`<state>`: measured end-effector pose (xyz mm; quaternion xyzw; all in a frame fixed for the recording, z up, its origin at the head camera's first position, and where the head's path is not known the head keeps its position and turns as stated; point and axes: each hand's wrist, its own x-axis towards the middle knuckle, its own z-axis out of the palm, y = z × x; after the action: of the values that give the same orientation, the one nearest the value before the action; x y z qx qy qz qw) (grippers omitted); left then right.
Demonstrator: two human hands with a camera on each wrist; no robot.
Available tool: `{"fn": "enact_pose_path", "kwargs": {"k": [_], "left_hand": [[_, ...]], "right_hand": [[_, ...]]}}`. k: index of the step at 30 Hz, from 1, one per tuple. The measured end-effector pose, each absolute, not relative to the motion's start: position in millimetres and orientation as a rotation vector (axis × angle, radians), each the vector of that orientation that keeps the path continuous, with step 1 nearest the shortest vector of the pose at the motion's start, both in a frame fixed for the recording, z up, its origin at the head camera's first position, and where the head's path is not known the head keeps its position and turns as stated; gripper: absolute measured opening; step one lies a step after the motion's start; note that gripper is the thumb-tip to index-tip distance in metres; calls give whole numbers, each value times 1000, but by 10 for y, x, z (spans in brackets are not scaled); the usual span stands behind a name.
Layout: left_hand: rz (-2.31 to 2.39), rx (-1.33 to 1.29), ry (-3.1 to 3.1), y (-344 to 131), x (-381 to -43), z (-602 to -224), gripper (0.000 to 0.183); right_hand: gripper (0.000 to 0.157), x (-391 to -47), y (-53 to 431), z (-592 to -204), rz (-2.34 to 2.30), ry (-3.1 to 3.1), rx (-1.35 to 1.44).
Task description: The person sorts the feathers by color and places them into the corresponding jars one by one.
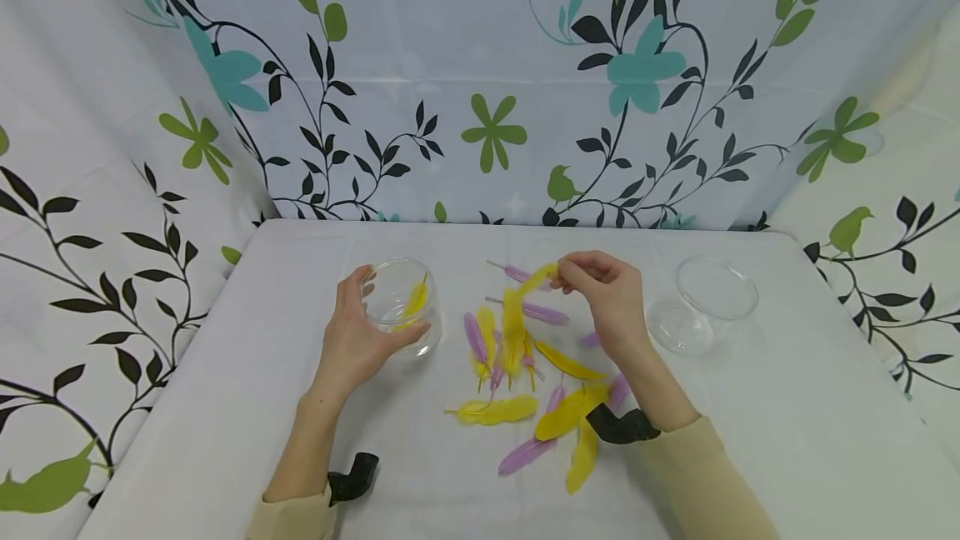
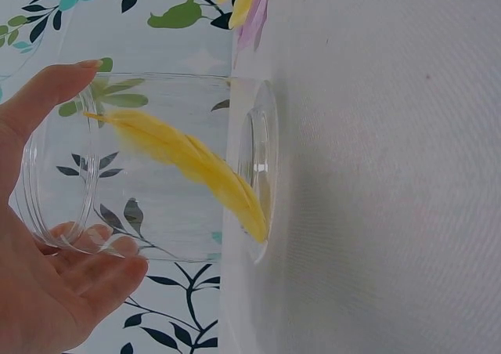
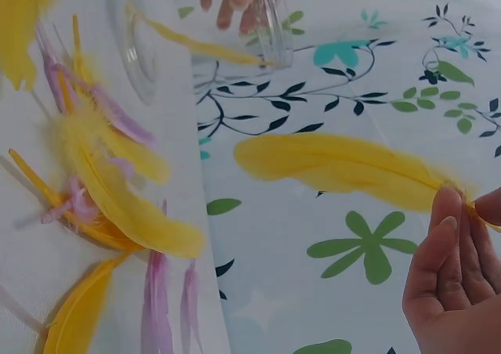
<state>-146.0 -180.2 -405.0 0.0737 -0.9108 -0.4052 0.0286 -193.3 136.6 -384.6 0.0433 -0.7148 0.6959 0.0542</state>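
Observation:
My left hand (image 1: 352, 340) grips a clear glass jar (image 1: 381, 294) round its upper part, thumb on the near side and fingers on the far side. The jar stands upright on the white table. Inside it leans one yellow feather (image 2: 188, 158), slanting from the base up toward the rim. My right hand (image 1: 611, 302) pinches another yellow feather (image 3: 337, 163) by its quill end, above the table and right of the jar. Below that hand lie loose yellow feathers (image 1: 495, 411) and purple feathers (image 1: 525, 455), several of each, some overlapping.
A second clear jar (image 1: 678, 327) stands to the right of my right hand, with no feather visible in it. The white tablecloth (image 1: 225, 407) covers the table. Behind its back edge hangs a leaf-patterned curtain (image 1: 450, 48), which continues at both sides.

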Motion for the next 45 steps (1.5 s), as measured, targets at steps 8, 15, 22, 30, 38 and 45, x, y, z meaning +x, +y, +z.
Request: {"fn": "enact_pose_path", "kwargs": {"k": [8,15,22,30,38,45], "left_hand": [[-1246,221,-2802,-1815,-1452,-4051,111],[-1239,219,-2789,-1817,-1451,-4051,110],[-1247,227,-2794,-1809,-1466,-4034,111],[-1252,245,-2804,-1815,-1459,-4042,111],[-1260,219,-2794,-1817,-1464,-4063,111],[-1261,204,-2791,-1812,-1473,-4066,111]], "right_hand": [[23,-1868,1295,-3781,2158,-2042,164],[22,-1804,1159,-3740,2253,-1883,240],[23,-1754,1011,-3737,2256,-1895,243],[26,-1747,771,-3752,2332,-1894,299],[28,-1733,534,-3795,2386,-1949,368],[23,-1749,377,-3912,2342,-2085,390]]}}
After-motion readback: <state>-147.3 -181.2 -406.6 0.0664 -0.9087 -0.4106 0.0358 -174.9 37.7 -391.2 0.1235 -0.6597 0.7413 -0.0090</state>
